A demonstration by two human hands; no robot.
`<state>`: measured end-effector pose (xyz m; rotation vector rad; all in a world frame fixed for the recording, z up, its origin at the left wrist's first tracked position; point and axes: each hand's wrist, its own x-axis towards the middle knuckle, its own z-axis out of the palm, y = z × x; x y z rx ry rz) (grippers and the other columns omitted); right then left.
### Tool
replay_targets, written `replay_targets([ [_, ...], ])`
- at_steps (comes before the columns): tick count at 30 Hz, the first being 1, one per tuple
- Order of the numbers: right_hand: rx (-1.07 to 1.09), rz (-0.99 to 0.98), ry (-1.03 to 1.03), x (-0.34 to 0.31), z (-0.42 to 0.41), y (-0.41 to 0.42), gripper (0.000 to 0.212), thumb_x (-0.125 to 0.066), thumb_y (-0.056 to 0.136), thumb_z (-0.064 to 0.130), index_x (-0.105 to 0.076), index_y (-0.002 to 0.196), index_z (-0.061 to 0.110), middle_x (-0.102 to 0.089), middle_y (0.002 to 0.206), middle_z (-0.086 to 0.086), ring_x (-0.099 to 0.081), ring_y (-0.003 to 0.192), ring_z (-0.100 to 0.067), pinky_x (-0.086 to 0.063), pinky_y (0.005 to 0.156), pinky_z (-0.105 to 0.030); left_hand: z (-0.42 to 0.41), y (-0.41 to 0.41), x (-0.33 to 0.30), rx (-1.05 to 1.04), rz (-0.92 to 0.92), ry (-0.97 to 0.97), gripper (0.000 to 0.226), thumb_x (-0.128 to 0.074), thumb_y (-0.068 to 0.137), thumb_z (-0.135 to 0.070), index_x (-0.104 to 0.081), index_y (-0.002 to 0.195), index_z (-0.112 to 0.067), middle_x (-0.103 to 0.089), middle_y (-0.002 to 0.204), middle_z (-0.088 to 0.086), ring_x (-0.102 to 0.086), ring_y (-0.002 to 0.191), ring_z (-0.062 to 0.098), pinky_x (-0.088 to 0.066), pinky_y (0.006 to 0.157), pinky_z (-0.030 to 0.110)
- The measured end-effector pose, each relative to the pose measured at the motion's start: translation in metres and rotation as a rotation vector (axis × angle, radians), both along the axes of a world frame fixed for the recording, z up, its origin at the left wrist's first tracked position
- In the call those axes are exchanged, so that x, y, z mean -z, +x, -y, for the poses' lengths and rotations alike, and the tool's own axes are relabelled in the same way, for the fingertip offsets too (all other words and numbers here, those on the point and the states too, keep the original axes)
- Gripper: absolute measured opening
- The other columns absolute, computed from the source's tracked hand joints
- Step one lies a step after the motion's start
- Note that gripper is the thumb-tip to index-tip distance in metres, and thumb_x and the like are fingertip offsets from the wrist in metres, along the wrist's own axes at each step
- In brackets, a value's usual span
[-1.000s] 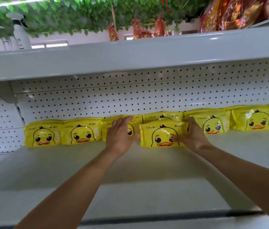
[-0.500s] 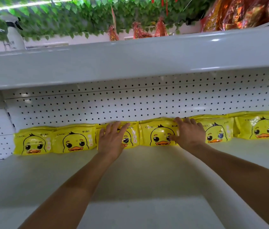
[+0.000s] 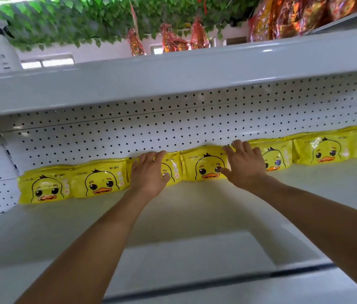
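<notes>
While both arms reach into the shelf bay, the left hand [image 3: 149,172] lies flat against the front of the left-hand pack [image 3: 173,170]. Its fingers are extended and close together, with the fingertips at the top edge of the pack and the thumb spread toward the right. It grips nothing.

The right hand [image 3: 245,165] rests on the right end of the right-hand pack [image 3: 203,165]. Its fingers are extended and lie over the upper right corner of that pack. Its thumb tip touches the printed duck face. The fingers do not curl round the pack; the hand presses rather than grips.

Both packs are yellow, stand upright on the shelf [image 3: 195,216] and lean against the perforated back panel [image 3: 151,128]. They sit side by side between the two hands, edges touching.

Outboard of the left hand, the first neighbour pack [image 3: 100,181] and the end pack [image 3: 46,187] stand in the same row. Outboard of the right hand, the row goes on with the next pack [image 3: 276,156], partly covered by the fingers, and the far pack [image 3: 324,150].

Above both hands runs the upper shelf [image 3: 173,80].
</notes>
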<state>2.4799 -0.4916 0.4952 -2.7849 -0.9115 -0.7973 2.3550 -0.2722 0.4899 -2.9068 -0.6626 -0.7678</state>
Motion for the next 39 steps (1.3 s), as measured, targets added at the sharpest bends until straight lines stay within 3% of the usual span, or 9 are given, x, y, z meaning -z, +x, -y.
replay_targets([
  [4,-0.045,-0.018,0.040,0.007,0.034,-0.038,0.057,-0.052,0.091,0.046,-0.034,0.141,0.027,-0.046,0.134,-0.002,-0.046,0.123,-0.026,-0.032,0.101,-0.041,0.035,-0.025,-0.005,0.052,0.044,0.120,0.055,-0.050,0.094,-0.042,-0.034,0.145,-0.031,-0.051,0.135,-0.004,-0.049,0.122,0.020,-0.043,0.088,0.036],
  [7,-0.043,-0.061,0.090,0.010,0.067,-0.061,0.055,-0.054,0.090,0.042,-0.035,0.140,0.029,-0.047,0.133,0.001,-0.045,0.124,-0.024,-0.038,0.097,-0.038,0.063,-0.041,-0.004,0.120,0.084,0.087,0.053,-0.051,0.094,-0.043,-0.035,0.144,-0.034,-0.056,0.129,-0.009,-0.055,0.116,0.018,-0.047,0.076,0.034],
  [18,0.089,-0.061,0.185,0.023,0.213,-0.113,0.052,-0.059,0.088,0.038,-0.042,0.136,0.028,-0.056,0.128,0.003,-0.052,0.119,-0.022,-0.042,0.092,-0.037,0.195,-0.060,0.006,0.369,0.102,-0.084,0.041,-0.055,0.091,-0.046,-0.048,0.130,-0.038,-0.058,0.128,-0.011,-0.060,0.112,0.016,-0.051,0.084,0.038],
  [28,0.223,-0.119,0.080,0.044,0.412,-0.171,0.040,-0.057,0.090,0.032,-0.051,0.129,0.025,-0.055,0.124,0.000,-0.054,0.114,-0.025,-0.040,0.083,-0.034,0.398,-0.073,0.041,0.588,0.043,-0.169,0.037,-0.054,0.092,-0.045,-0.050,0.128,-0.038,-0.059,0.124,-0.015,-0.060,0.112,0.013,-0.046,0.083,0.033],
  [34,0.330,-0.273,0.031,0.089,0.543,-0.202,0.035,-0.058,0.089,0.036,-0.054,0.123,0.028,-0.056,0.123,0.001,-0.056,0.110,-0.027,-0.044,0.085,-0.035,0.529,-0.092,0.102,0.658,-0.137,-0.259,0.038,-0.053,0.093,-0.047,-0.049,0.130,-0.037,-0.059,0.126,-0.015,-0.060,0.110,0.014,-0.046,0.086,0.033],
  [39,0.405,-0.483,0.016,0.152,0.625,-0.214,0.028,-0.057,0.089,0.040,-0.058,0.116,0.032,-0.060,0.121,0.008,-0.059,0.111,-0.020,-0.045,0.084,-0.033,0.611,-0.102,0.173,0.681,-0.358,-0.370,0.040,-0.056,0.090,-0.049,-0.051,0.128,-0.037,-0.060,0.126,-0.014,-0.059,0.112,0.016,-0.048,0.090,0.033],
])
